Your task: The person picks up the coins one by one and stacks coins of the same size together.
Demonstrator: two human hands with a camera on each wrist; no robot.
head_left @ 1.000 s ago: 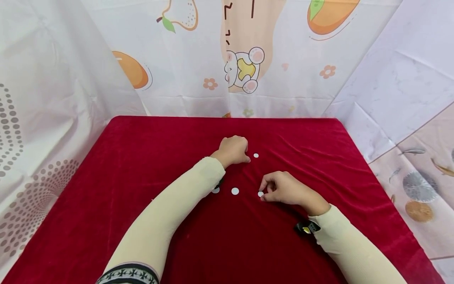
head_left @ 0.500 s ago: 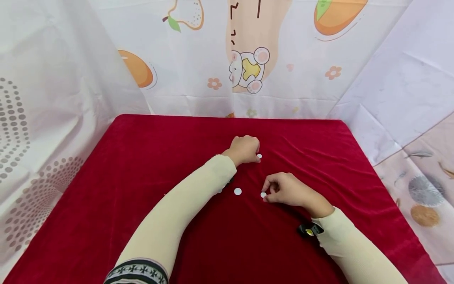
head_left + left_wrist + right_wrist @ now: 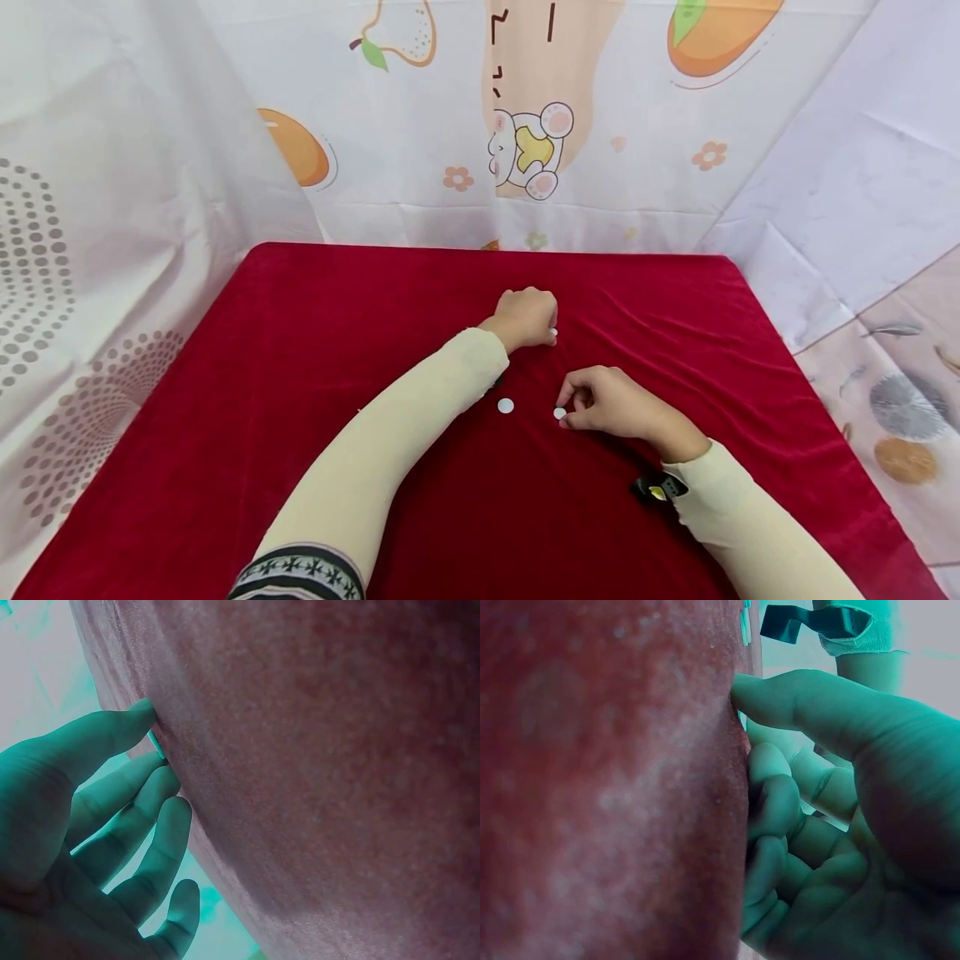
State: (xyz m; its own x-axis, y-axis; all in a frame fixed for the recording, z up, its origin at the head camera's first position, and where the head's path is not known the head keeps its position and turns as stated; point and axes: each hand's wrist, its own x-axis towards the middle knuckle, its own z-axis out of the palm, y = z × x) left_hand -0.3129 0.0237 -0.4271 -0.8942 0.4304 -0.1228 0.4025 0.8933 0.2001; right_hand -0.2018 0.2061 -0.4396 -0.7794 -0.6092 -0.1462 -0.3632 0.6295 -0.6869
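Observation:
My left hand (image 3: 527, 317) reaches to the far middle of the red cloth and pinches a small white disc (image 3: 553, 332), mostly covered by the fingers. In the left wrist view, that disc's thin edge (image 3: 157, 744) shows between thumb and forefinger, right at the cloth. Nearer and to the right, my right hand (image 3: 611, 404) has thumb and forefinger on opposite sides of a second white disc (image 3: 560, 413). From the right wrist, only a sliver of it shows behind the thumb (image 3: 780, 697). Left of this hand, a third white disc (image 3: 506, 406) lies flat.
A red velvet cloth (image 3: 480, 517) covers the table, with slight wrinkles on the right. Patterned white curtains (image 3: 390, 167) hang behind and at both sides. The left forearm (image 3: 397, 433) crosses the cloth's middle, and a dark wrist strap (image 3: 660, 487) sits at the right cuff.
My left hand has moved right to the far disc and taken it between thumb and fingers. Its forearm now hides a disc seen earlier. The right hand stays at its disc.

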